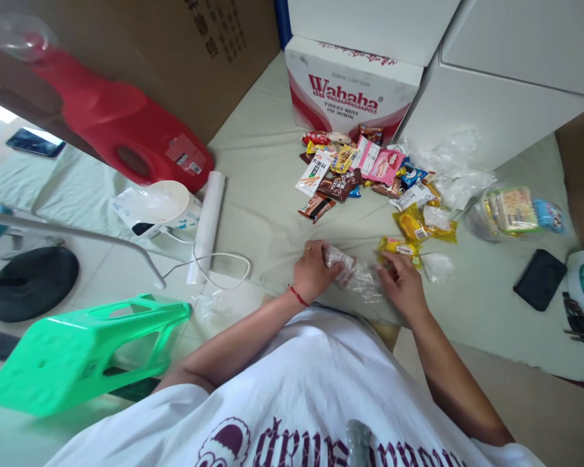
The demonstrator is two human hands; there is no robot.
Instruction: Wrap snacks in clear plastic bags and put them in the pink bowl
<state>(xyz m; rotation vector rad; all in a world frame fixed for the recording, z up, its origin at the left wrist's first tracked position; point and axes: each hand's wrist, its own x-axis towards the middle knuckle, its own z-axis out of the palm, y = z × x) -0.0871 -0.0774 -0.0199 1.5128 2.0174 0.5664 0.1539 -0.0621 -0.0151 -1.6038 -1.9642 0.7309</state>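
Observation:
My left hand (313,271) is closed round one end of a crumpled clear plastic bag (353,274) that lies on the pale cloth in front of me. A red string circles that wrist. My right hand (403,282) pinches the bag's other end, fingers curled. Something pale shows inside the bag, too blurred to name. Just beyond my right hand lies a yellow snack packet (400,248). Farther off is a heap of wrapped snacks (355,172), with a pink wafer pack (383,165) on top.
A Wahaha water carton (351,87) and white boxes (506,78) stand behind the snacks. A red jug (121,126), white bowl (158,201), paper roll (209,224) and cable lie left. A green stool (85,347) is tipped over. A filled bag (511,213) and black case (540,279) sit right.

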